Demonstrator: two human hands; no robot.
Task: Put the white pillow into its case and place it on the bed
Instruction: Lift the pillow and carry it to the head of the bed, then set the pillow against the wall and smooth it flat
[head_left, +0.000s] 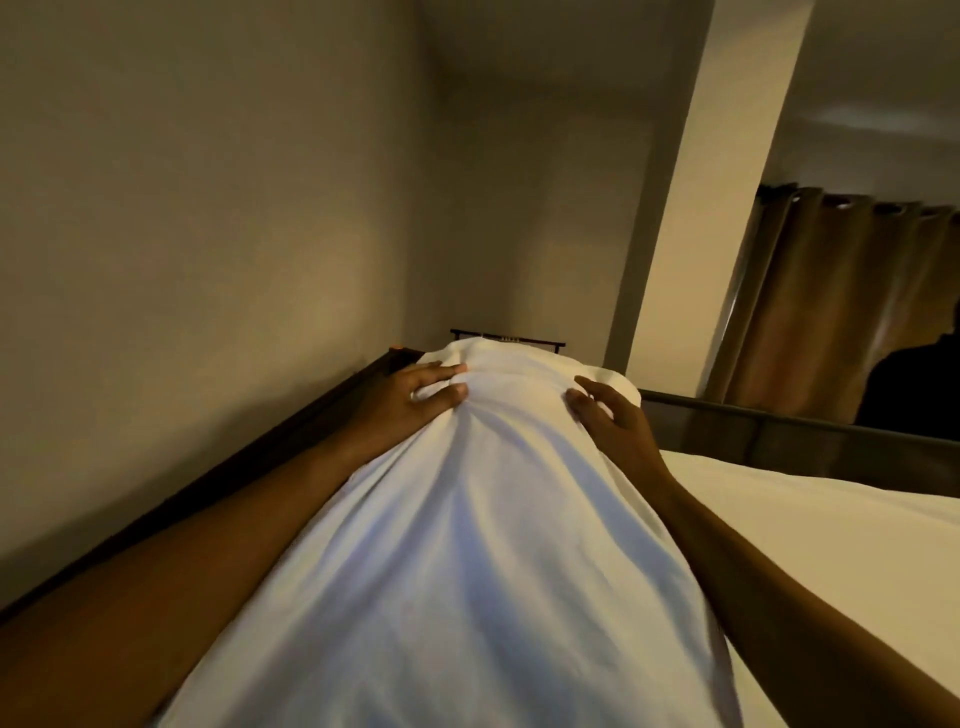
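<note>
Pillow, soft, white and creased inside its case, runs lengthwise from 6 toward 12 o'clock above the smooth bed; left hand pinches bunched fabric at 11, right hand lies spread flat against it at 1

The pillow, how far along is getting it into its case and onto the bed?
Mostly cased: white fabric covers the whole pillow. In hand: left hand bunches the cloth at the far end, right hand rests open against it. Left: laying it on the bed.
</note>
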